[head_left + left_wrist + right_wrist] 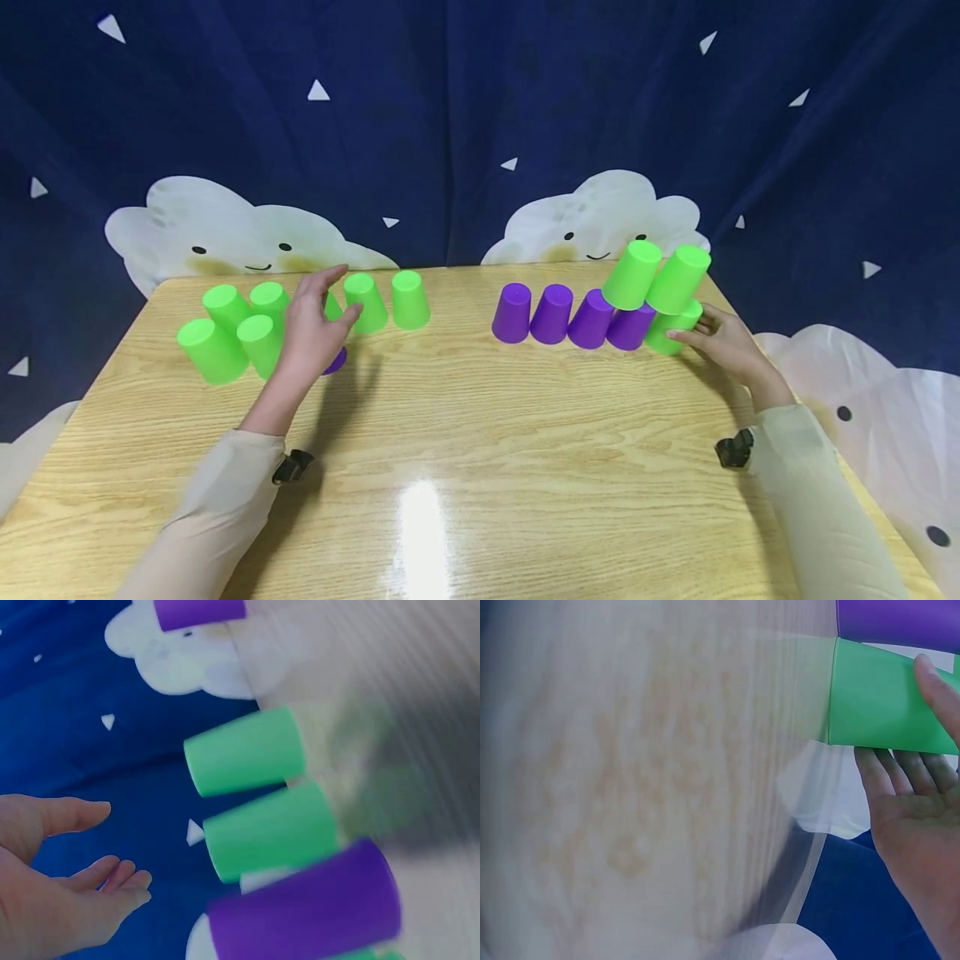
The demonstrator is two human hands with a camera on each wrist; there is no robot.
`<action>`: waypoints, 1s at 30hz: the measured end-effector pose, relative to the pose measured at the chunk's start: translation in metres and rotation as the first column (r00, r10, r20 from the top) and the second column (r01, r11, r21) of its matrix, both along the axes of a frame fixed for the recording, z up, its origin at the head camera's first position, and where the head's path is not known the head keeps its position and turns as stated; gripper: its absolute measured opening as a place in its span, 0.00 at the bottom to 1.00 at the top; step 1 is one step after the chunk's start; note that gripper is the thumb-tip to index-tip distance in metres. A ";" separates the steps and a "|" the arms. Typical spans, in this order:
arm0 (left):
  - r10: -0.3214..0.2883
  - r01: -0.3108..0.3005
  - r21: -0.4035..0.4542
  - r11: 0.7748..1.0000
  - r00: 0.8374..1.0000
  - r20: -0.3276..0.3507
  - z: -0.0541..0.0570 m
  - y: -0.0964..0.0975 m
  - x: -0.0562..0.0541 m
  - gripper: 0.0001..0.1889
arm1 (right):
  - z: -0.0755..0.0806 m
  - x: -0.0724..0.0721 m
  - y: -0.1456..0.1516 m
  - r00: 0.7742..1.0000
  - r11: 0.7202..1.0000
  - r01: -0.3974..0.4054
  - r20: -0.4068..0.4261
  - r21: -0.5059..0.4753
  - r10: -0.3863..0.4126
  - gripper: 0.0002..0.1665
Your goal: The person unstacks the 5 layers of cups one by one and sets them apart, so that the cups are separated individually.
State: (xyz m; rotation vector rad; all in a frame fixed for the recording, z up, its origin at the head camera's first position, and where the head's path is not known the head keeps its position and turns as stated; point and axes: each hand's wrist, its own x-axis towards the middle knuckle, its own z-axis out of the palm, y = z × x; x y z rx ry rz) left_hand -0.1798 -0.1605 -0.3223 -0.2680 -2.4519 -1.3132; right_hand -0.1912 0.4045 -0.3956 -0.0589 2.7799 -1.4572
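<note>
My left hand point(309, 327) hangs over the left part of the table, thumb and fingers spread apart with nothing between them. Below it a purple cup point(337, 362) is mostly hidden; in the left wrist view this purple cup point(307, 907) stands beside two upside-down green cups point(270, 831). On the right, my right hand point(723, 343) holds an upside-down green cup point(663, 340), thumb on the near side and fingers at its right side. That cup ends a row of several upside-down purple cups point(551, 315). Two more green cups point(632, 277) sit on top of the row's right part.
Several green cups point(212, 354) stand upside down close together at the table's left. Another green cup point(410, 302) stands toward the middle back. A dark blue curtain point(450, 125) with clouds hangs behind the wooden table point(525, 450), whose right edge is near my right hand.
</note>
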 end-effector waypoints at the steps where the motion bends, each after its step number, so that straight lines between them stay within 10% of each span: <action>1: -0.014 0.014 0.005 1.000 1.000 -0.001 0.001 0.006 -0.002 0.27 | 0.000 0.000 0.000 1.000 1.000 -0.004 -0.001 0.001 0.004 0.40; 15: -0.230 0.232 0.022 0.972 0.970 -0.074 0.016 0.104 -0.033 0.26 | -0.002 -0.003 0.003 1.000 1.000 -0.024 0.015 0.019 0.024 0.40; 30: -0.422 0.422 -0.020 0.906 0.906 0.026 0.032 0.216 -0.054 0.27 | -0.002 -0.003 0.003 0.999 1.000 -0.024 0.023 0.012 0.024 0.41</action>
